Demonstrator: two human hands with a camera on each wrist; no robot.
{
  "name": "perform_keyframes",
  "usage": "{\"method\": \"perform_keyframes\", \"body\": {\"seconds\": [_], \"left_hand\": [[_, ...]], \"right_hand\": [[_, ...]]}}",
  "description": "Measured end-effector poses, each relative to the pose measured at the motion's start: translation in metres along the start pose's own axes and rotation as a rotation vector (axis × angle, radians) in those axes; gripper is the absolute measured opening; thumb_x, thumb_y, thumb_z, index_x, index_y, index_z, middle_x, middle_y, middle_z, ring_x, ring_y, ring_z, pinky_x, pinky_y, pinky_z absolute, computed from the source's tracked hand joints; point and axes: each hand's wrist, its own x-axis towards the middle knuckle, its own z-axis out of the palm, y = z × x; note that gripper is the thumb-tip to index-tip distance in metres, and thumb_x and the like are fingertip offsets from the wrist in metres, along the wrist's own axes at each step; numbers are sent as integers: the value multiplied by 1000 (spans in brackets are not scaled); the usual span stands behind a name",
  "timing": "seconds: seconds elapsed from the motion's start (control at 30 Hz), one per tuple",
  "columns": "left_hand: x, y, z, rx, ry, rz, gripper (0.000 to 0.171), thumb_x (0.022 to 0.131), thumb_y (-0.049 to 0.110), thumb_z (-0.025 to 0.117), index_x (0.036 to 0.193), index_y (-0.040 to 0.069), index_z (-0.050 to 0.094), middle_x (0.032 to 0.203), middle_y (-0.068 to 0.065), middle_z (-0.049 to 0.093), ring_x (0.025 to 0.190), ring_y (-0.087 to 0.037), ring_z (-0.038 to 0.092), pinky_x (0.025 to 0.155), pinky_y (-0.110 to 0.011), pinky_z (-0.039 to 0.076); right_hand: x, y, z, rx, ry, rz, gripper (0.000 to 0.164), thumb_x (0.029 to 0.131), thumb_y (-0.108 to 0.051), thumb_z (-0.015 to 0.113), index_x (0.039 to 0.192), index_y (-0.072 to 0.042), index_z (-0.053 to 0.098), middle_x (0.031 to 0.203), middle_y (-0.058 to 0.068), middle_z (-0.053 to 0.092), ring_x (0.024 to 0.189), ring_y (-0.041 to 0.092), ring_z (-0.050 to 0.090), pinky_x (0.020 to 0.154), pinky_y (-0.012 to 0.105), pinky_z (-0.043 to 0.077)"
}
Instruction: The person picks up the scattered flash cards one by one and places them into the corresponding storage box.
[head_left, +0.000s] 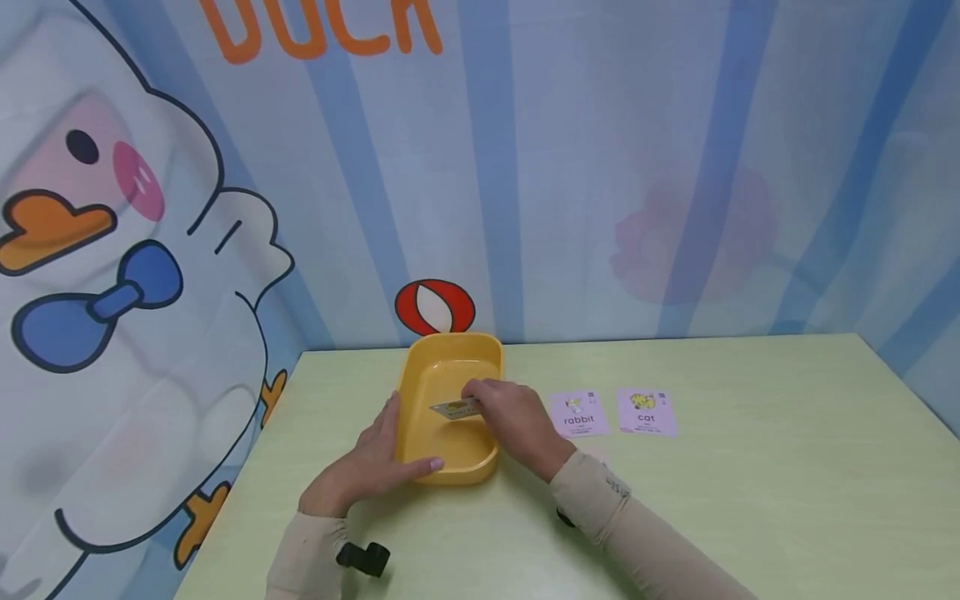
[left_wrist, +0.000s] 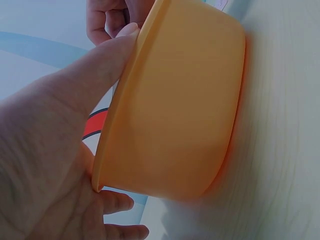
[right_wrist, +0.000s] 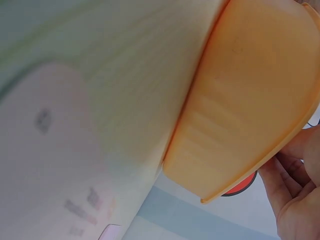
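Observation:
A yellow plastic bin stands on the table, its open top facing up. My left hand holds its near left corner, the thumb over the front rim and the fingers along the left outer wall. Over the bin's inside, my right hand pinches a small card by its right end; the print on it is too small to read. In the right wrist view the curled fingers show beside the bin's rim, and the card is hidden there.
Right of the bin lie a pink rabbit card and a pink cat card. Another pink card is blurred close to the right wrist camera. Behind the pale table hangs a cloth printed with a duck.

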Motion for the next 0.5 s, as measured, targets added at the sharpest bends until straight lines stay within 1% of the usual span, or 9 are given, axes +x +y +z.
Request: {"method": "perform_keyframes", "body": {"seconds": [0.17, 0.37, 0.5], "left_hand": [[0, 0, -1, 1, -2, -5, 129, 81, 67, 73, 162, 10, -10, 170, -17, 3, 153, -42, 17, 118, -65, 26], [0, 0, -1, -9, -5, -10, 129, 81, 66, 73, 162, 11, -10, 170, -16, 3, 153, -42, 17, 117, -65, 26], [0, 0, -1, -18, -6, -8, 129, 80, 66, 74, 162, 11, -10, 170, -16, 4, 152, -42, 18, 117, -66, 27]], "right_hand": [[1, 0, 0, 4, -6, 0, 13, 97, -9, 69, 108, -16, 68, 98, 1, 76, 81, 13, 67, 79, 28, 59], [2, 2, 1, -2, -4, -23, 16, 94, -4, 71, 106, -14, 68, 94, 2, 75, 77, 12, 65, 76, 27, 59], [4, 2, 0, -12, -36, -14, 16, 94, -7, 72, 108, -15, 69, 96, 1, 75, 80, 12, 66, 79, 26, 59]]}}
